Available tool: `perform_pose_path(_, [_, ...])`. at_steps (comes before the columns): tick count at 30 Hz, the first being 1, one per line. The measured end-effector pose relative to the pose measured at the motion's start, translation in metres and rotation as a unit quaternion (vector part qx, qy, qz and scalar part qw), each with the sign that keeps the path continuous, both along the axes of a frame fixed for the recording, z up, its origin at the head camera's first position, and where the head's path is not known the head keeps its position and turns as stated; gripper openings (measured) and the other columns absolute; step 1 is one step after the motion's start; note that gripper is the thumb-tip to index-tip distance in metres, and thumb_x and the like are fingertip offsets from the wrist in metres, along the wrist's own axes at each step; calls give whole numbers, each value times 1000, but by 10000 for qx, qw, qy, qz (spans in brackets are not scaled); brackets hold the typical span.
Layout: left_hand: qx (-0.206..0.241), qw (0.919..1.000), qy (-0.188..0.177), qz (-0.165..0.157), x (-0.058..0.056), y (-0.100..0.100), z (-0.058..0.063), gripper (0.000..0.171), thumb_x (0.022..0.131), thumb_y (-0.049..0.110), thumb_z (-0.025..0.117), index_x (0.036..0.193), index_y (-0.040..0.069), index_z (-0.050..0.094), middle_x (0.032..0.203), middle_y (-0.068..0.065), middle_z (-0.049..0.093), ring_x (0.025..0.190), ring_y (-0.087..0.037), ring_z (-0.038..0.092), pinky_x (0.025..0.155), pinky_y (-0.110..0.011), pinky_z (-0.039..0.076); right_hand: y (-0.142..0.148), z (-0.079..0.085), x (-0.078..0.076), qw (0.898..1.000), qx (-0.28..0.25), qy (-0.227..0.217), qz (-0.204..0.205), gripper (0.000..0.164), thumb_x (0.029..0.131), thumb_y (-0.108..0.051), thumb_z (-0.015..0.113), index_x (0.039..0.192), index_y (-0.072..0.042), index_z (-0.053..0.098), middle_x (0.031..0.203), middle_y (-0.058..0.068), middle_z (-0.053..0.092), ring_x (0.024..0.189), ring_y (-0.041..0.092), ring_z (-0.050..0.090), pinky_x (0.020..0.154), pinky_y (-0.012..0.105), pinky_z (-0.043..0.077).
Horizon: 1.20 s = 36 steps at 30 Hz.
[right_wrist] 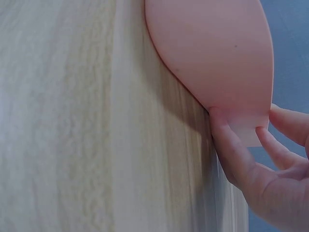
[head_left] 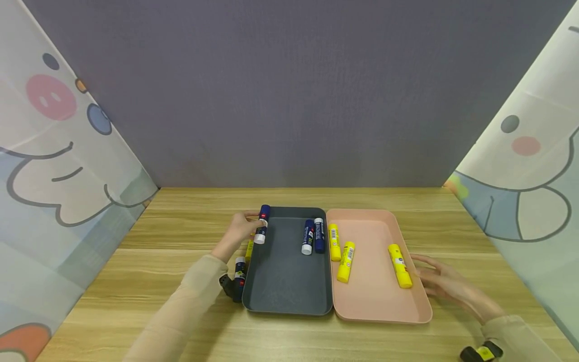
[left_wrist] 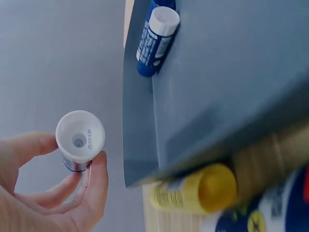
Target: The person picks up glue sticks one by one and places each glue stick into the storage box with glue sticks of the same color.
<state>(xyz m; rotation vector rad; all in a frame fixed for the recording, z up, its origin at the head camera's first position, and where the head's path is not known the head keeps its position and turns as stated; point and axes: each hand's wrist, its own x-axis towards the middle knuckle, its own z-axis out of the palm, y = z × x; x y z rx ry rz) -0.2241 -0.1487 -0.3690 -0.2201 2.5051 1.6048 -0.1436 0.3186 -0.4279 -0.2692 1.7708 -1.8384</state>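
Firstly, one left hand (head_left: 242,227): forearm angled up from the lower edge, wrist beside the left wall of the grey tray, thumb and fingertips pinching a navy-and-white glue stick (head_left: 262,224). That piece was held at the tray's far left corner, slightly tilted, white cap toward the person; whether it touched the rim could not be told.

Item, one right hand (head_left: 441,277): arm entering from the lower right, fingers fairly straight and resting against the outer right wall of the pink tray (head_left: 371,311), with no glue stick in them.

Item, two cream sleeves (head_left: 192,286), a black wrist device (head_left: 481,352) below the right one.

Item, one grey tray (head_left: 289,291), containing two blue glue sticks (head_left: 319,235) near its right wall. Adjoining it, the pink tray, containing three yellow glue sticks (head_left: 400,266): two toward the left, one by the right wall.

Item, outside the grey tray's left wall, a loose yellow stick (head_left: 249,250) and a dark capped stick (head_left: 240,271), both partly hidden.

Surface: one table (head_left: 181,226), pale wood grain, streaked lengthwise.

Room: a plain grey-purple back panel (head_left: 298,100); a left side panel (head_left: 50,151) printed with a pink-snouted cartoon figure; a right side panel (head_left: 529,166) with a pink-cheeked one.
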Motion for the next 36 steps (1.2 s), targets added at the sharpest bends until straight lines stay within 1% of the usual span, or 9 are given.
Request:
perform_pose_path(6, [178,9998,-19,-37,-1,16,0,48,80,10,61,124,0,46,110,-23,54,64,-15,48,60,-30,52,1,1,0,9998,-143,-40,128,36,94,-11,42,113,-41,46,110,-13,55,99,3,55,84,31,47])
perform_pose_path(8, [251,9997,16,-35,-1,20,-1,47,80,9,61,123,-2,47,105,-22,55,65,-16,49,62,-32,53,1,1,-1,9996,-198,-35,174,37,94,-10,42,113,-41,46,109,-12,56,99,3,55,84,30,47])
perform_pose_path(12, [400,9992,76,-36,-2,28,-4,45,79,7,61,121,-5,48,91,-17,57,60,-14,48,60,-33,53,1,0,-1,9998,-134,12,128,37,93,-10,42,112,-42,46,109,-13,56,98,4,55,83,30,47])
perform_pose_path(14, [405,9991,117,-53,-2,31,-5,45,79,7,61,121,-5,49,82,-13,55,57,-13,45,60,-33,53,1,0,0,9999,-60,41,74,37,93,-11,43,112,-42,45,108,-13,56,98,4,55,83,30,48])
perform_pose_path(16, [360,9992,140,-51,-2,34,-7,44,79,8,61,120,-5,50,77,-9,52,55,-13,42,60,-33,52,1,0,0,10000,-12,66,41,37,93,-11,44,112,-42,45,108,-13,57,97,3,55,82,30,48])
perform_pose_path(17, [339,9993,161,-63,-2,35,-7,44,79,8,61,120,-5,50,77,-9,51,54,-13,42,60,-33,53,1,-1,0,10000,-1,77,37,37,93,-11,44,112,-42,46,108,-13,57,97,3,55,82,29,48])
perform_pose_path(23, [412,9991,107,-14,-4,43,-11,45,78,8,62,119,-5,50,92,-15,57,61,-14,46,62,-35,53,1,-1,0,9999,-91,71,89,37,93,-11,43,113,-42,46,108,-13,56,98,3,55,83,30,48])
perform_pose_path(29, [302,9995,30,69,-7,51,-18,42,78,8,63,117,-5,52,87,-14,58,60,-14,48,60,-34,53,1,-1,0,9999,-117,44,61,37,93,-11,44,112,-43,47,108,-12,57,98,3,55,83,31,48])
perform_pose_path(36, [296,9995,-13,99,-7,54,-25,42,77,8,65,115,-6,53,95,-19,60,63,-18,50,60,-34,53,2,-2,-1,9999,-39,87,100,38,93,-10,43,113,-42,46,109,-13,56,98,4,55,83,29,47])
